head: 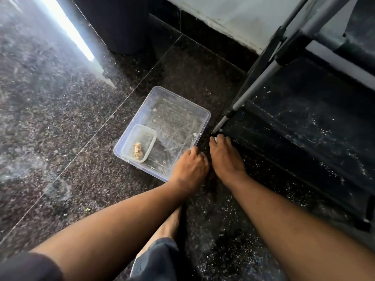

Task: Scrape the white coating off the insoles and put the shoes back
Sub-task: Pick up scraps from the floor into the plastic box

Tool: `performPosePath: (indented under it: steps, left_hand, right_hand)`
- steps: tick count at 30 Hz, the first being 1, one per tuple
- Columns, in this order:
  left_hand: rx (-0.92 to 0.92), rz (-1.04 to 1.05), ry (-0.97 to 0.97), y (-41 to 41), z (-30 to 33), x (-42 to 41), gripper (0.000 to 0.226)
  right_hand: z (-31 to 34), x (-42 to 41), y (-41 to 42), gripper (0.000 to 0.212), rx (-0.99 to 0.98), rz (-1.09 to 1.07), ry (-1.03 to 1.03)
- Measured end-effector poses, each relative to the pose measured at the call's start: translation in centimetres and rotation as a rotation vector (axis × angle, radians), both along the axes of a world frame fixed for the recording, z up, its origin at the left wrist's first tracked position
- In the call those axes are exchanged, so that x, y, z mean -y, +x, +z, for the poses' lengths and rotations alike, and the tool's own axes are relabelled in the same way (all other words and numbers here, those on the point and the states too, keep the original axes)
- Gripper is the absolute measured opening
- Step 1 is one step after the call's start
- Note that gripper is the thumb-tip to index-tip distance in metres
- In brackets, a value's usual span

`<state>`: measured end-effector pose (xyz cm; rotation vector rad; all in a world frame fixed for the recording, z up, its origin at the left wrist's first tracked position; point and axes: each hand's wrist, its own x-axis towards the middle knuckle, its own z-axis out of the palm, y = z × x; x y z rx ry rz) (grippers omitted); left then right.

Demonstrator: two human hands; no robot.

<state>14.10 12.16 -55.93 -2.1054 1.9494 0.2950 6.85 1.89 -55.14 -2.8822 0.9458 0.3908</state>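
Note:
No shoe or insole is in view. My left hand (189,166) lies on the near right rim of a clear plastic tray (154,94) on the floor, its fingers curled over the edge. My right hand (225,157) reaches forward beside it with fingers stretched out. Its fingertips touch the floor at a small white bit (216,139) by the foot of the shoe rack (253,88). Inside the tray sit a smaller clear tub (129,142) holding a beige crumpled lump (137,150), plus scattered white flakes.
The rack's black fabric shelf (304,126) on the right is dusted with white specks, as is the dark speckled floor (229,236) near me. A dark round bin (121,27) stands at the back by the wall. My bare foot (168,224) lies between my forearms.

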Motion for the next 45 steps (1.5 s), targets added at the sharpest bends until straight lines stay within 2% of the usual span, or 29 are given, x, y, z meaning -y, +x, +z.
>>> performPosePath:
  steps: [3,7,12,18,21,24,27,29,33,36,39,42,45]
  left_hand:
    - [0.03,-0.02,0.013,-0.3,0.3,0.4,0.033]
    - [0.014,0.003,0.023,-0.5,0.1,0.7,0.032]
    - [-0.024,0.044,0.019,-0.7,-0.5,1.1,0.029]
    - [-0.136,0.133,-0.093,-0.8,-1.6,0.8,0.025]
    - [-0.28,0.203,-0.231,-0.6,-1.4,0.4,0.008]
    - [-0.453,0.276,-0.303,0.5,-1.4,-0.2,0.004]
    - [-0.54,0.353,-0.342,2.4,-0.6,-1.4,0.012]
    - [-0.568,0.424,-0.387,3.5,0.5,-2.1,0.017]
    - [-0.511,0.522,-0.462,5.5,1.7,-3.5,0.014]
    - [-0.465,0.552,-0.398,6.8,1.5,-5.2,0.017]
    - [-0.387,0.542,-0.307,8.1,1.3,-6.7,0.02]
    - [-0.303,0.521,-0.261,9.0,1.2,-8.1,0.026]
    - [-0.231,0.468,-0.255,9.2,1.4,-9.2,0.012]
  right_hand:
    - [0.1,0.0,0.4,0.061,-0.01,0.046,-0.05]
    - [-1.1,0.2,0.8,0.054,-0.078,0.064,-0.128]
    - [-1.4,0.8,1.2,0.034,-0.15,0.064,-0.14]
    - [-1.9,1.2,1.0,0.032,-0.138,0.047,-0.13]
    - [-1.9,0.8,0.7,0.03,-0.085,0.019,-0.131]
    - [-1.5,0.0,0.3,0.033,0.015,-0.026,-0.139]
    - [-1.4,-0.8,-0.1,0.018,0.227,-0.08,-0.135]
    - [-1.5,-1.6,0.0,0.02,0.304,-0.077,-0.094]
    - [-0.4,-4.4,1.5,0.016,0.546,-0.087,-0.02]
    - [-0.4,-6.5,3.1,0.018,0.63,-0.073,0.092]
    - [-0.5,-8.3,4.5,0.021,0.578,-0.124,0.209]
    - [-0.6,-9.8,5.4,0.018,0.431,-0.125,0.19]
    - [-1.3,-10.5,5.8,0.02,0.375,-0.101,0.185]
